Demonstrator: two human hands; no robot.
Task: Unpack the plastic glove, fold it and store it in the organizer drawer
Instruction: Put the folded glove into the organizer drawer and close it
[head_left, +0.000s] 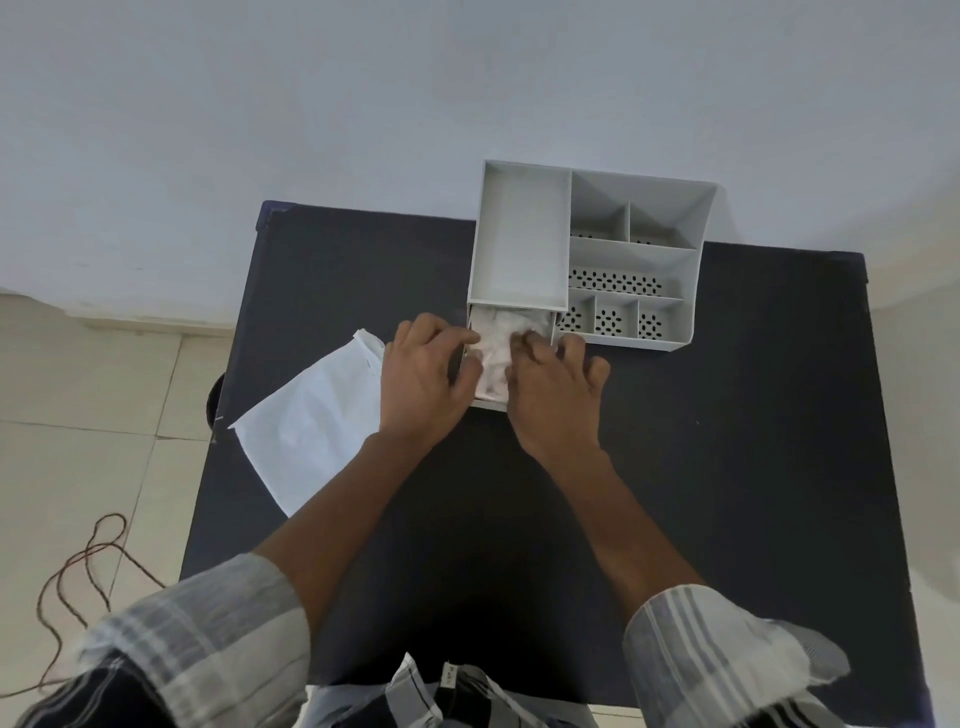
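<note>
A grey organizer (670, 322) stands at the far middle of the black table (727, 441). Its drawer (488, 404) is pulled out toward me at the lower left. A crumpled clear plastic glove (493, 348) lies inside the drawer. My left hand (423, 382) rests at the drawer's left wall, its fingertips touching the glove. My right hand (553, 392) covers the drawer's right side, with curled fingers pressing down on the glove. The drawer's front wall is mostly hidden under my hands.
A white paper wrapper (311, 421) lies flat on the table's left part, overhanging the edge. The organizer's top holds several empty compartments with perforated floors. A brown cord (88, 566) lies on the tiled floor at the left. A wall stands right behind the table.
</note>
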